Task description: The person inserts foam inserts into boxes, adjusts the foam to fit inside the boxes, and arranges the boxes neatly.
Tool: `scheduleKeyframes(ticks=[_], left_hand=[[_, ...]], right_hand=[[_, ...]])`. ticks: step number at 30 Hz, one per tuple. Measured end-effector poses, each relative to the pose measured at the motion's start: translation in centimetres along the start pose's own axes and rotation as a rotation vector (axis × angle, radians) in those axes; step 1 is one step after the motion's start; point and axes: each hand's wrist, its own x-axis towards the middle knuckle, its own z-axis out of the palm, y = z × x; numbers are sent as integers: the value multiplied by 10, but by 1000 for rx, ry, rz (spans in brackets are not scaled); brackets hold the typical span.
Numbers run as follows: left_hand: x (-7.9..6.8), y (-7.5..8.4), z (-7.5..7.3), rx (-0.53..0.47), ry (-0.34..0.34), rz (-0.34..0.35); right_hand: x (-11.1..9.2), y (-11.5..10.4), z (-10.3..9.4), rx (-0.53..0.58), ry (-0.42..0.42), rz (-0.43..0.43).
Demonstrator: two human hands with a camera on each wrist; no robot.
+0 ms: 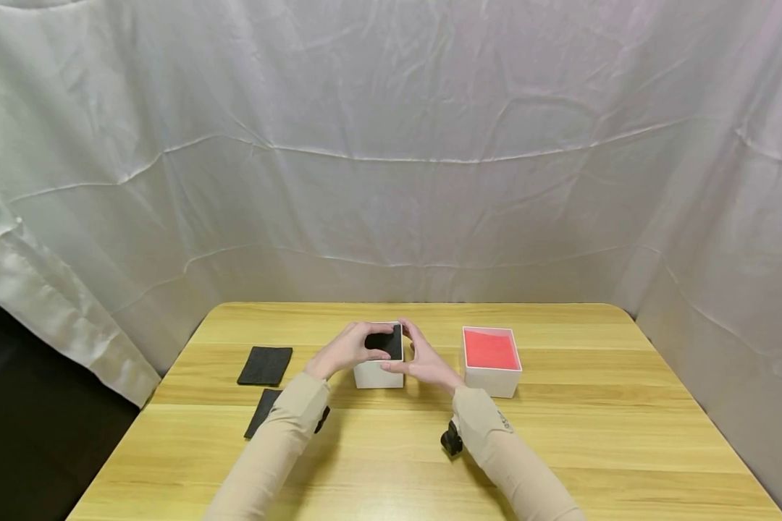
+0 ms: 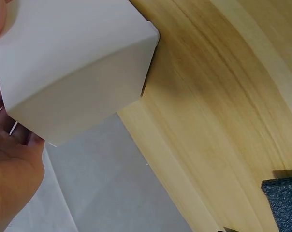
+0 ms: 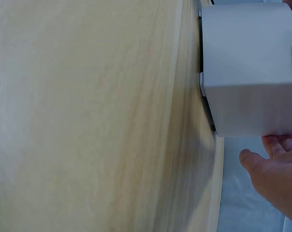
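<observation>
A white square box [image 1: 378, 375] stands on the table with a folded black cloth [image 1: 391, 346] inside its rim. My left hand [image 1: 350, 349] reaches over it from the left; its fingers and thumb span the cloth from back to front. My right hand [image 1: 426, 362] grips the box at the right, with the thumb at the front rim and the fingers round the back right corner. In the left wrist view the front and left walls of the box show, but the cloth is hidden. The right wrist view has right-hand fingertips [image 3: 275, 144] right at the box's side.
To the right stands a second white box [image 1: 492, 381] holding red cloth [image 1: 492, 350]. Two folded black cloths lie at the left: one farther back [image 1: 265, 365], and a nearer one [image 1: 261, 416] partly behind my left sleeve. Pale curtains [image 1: 430, 217] hang around the wooden table [image 1: 599, 434].
</observation>
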Motion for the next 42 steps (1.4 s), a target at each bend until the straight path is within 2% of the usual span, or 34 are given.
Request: scheduleKeyframes(ticks=[12, 19, 25, 35, 41, 42], left_hand=[[4, 2, -1, 36, -29, 23], [5, -2, -4, 43, -30, -2], [5, -1, -5, 89, -45, 60], [10, -4, -1, 87, -54, 51], [6, -5, -3, 35, -52, 57], [7, -11, -1, 33, -43, 83]], right_hand=[[-1, -1, -1, -24, -11, 14], [0, -1, -1, -16, -3, -1], [-1, -1, -1, -25, -9, 22], [1, 0, -1, -21, 3, 12], [0, 0, -1, -16, -9, 13], [-1, 0, -1, -13, -11, 16]])
